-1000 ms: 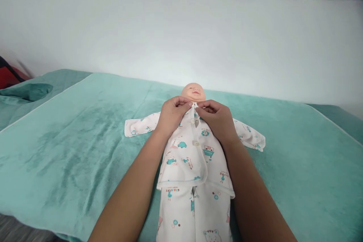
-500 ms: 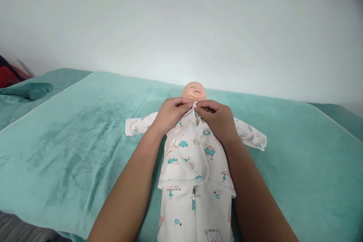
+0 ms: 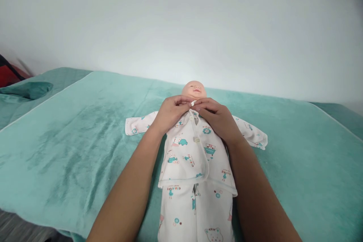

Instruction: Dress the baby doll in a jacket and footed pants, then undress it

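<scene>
A baby doll (image 3: 194,90) lies on its back on a teal towel (image 3: 70,147), dressed in a white printed top (image 3: 188,151) and matching trousers (image 3: 195,215). My left hand (image 3: 170,113) pinches the left edge of the top's collar just under the doll's chin. My right hand (image 3: 217,118) pinches the opposite collar edge, fingertips meeting the left hand's at a small white button (image 3: 193,103). Two lower buttons on the top's front look fastened. The doll's sleeves spread out to both sides.
The towel covers a padded surface against a white wall (image 3: 181,38). A folded teal cloth (image 3: 27,90) and something red and black (image 3: 8,73) lie at the far left. The towel's near edge hangs at the bottom left.
Both hands have stayed at the collar. Their fingertips have drawn closer together, and the white top button now shows between them.
</scene>
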{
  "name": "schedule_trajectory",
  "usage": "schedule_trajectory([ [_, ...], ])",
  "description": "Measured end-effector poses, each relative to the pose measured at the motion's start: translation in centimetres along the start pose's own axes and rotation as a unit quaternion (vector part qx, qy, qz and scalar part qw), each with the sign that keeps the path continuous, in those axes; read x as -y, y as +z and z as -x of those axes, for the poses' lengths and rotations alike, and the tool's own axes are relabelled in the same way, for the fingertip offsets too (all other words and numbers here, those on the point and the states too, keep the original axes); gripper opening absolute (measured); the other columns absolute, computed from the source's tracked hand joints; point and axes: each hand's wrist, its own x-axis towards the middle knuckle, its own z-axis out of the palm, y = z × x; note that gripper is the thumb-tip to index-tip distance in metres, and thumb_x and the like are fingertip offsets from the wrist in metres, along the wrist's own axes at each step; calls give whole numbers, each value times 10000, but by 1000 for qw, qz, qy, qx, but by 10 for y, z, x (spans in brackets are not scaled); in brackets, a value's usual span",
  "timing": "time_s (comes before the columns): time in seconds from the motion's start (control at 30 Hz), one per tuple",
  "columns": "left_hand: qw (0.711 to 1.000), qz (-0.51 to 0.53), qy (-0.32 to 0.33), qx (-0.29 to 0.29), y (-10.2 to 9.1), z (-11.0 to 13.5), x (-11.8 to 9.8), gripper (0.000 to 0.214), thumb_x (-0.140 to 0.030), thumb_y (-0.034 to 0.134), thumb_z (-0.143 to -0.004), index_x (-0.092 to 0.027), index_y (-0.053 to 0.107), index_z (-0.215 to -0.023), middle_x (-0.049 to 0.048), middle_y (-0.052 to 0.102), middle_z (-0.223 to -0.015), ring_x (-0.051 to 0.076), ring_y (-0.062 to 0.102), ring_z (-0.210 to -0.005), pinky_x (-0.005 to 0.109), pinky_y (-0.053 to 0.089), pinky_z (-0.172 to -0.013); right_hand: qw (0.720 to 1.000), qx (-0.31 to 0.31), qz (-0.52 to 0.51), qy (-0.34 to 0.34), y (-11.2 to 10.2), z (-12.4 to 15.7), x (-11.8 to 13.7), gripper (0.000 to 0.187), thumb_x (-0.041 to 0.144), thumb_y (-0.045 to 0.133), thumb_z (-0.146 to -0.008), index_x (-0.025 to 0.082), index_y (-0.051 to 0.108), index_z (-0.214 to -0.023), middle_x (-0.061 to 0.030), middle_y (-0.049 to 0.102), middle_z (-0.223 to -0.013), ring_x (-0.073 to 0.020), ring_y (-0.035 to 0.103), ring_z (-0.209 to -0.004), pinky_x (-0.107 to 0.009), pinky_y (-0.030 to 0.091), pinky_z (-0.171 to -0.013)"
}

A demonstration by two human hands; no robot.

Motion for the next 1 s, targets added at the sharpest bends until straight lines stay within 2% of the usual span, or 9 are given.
schedule_trajectory([
  [0.23,998,-54,7,-26,4,1,1,337,-237,624,-765,-164,735,-1074,41,741,-947,154,644,-822,260,476,-743,999,-29,-27,35,1,0,-3,47,262,659,-780,233,696,-784,-7,728,-1054,-210,637,-1034,-368,433,-984],
  [0.53,995,-83,35,-42,7,1,4,321,-208,587,-735,-173,741,-1015,19,705,-859,131,594,-742,253,456,-706,998,-45,-15,43,3,0,1,96,264,653,-766,232,695,-846,-11,719,-1007,-207,627,-984,-359,442,-922],
  [0.7,997,-52,29,-50,9,-1,7,289,-190,591,-723,-176,727,-978,18,697,-863,130,591,-749,248,458,-707,997,-54,5,47,4,-1,-2,143,261,642,-756,232,679,-891,-18,697,-977,-209,609,-936,-367,438,-882],
  [0.83,998,-28,18,-47,9,-3,8,268,-198,597,-737,-180,718,-976,12,684,-844,129,586,-744,240,441,-686,997,-65,18,41,4,-2,-4,199,259,646,-748,237,683,-942,-22,683,-998,-210,598,-955,-373,429,-894],
  [1.0,997,-56,33,-40,9,-1,6,283,-185,559,-753,-203,721,-984,-13,633,-766,113,527,-672,236,404,-643,997,-63,0,31,4,-2,-5,205,239,639,-754,236,690,-952,-24,688,-1006,-203,609,-965,-368,438,-897],
])
